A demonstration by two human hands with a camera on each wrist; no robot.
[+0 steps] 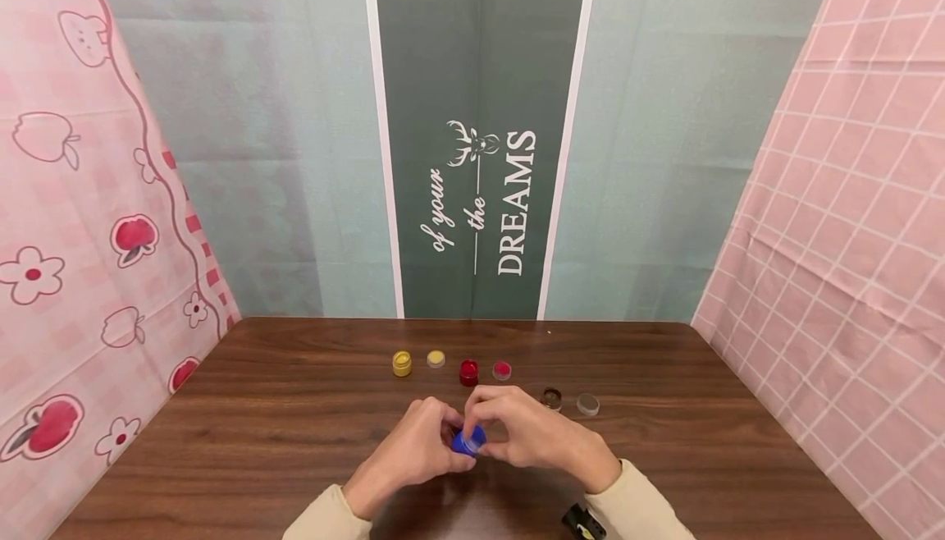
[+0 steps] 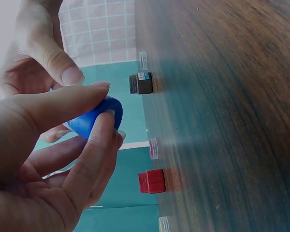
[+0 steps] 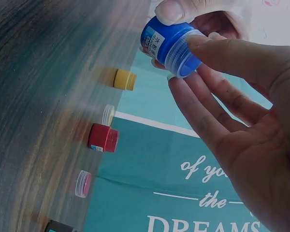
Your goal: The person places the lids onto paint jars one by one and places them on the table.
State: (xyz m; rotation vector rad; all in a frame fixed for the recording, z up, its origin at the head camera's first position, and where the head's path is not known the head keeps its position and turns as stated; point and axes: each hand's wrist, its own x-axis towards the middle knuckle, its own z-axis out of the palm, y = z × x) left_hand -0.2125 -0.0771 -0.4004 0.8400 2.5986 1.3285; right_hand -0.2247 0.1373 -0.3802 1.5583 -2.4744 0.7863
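Observation:
A small blue paint jar (image 3: 160, 42) with a label is held above the table between both hands. My left hand (image 1: 422, 443) grips the jar's body with thumb and fingers, as the left wrist view also shows. On the jar sits a clear ribbed lid (image 3: 181, 57). My right hand (image 1: 520, 429) pinches that lid at its edge between thumb and fingers. In front of the hands, an uncapped red paint jar (image 1: 468, 373) stands beside its lid (image 1: 502, 370), which lies with red paint showing inside.
On the wooden table (image 1: 295, 409) stand an open yellow jar (image 1: 402, 363) with its lid (image 1: 436, 358) to its right, and a dark jar (image 2: 144, 83) partly hidden behind the right hand in the head view. Another clear lid (image 1: 588, 405) lies right of it. Curtains surround the table.

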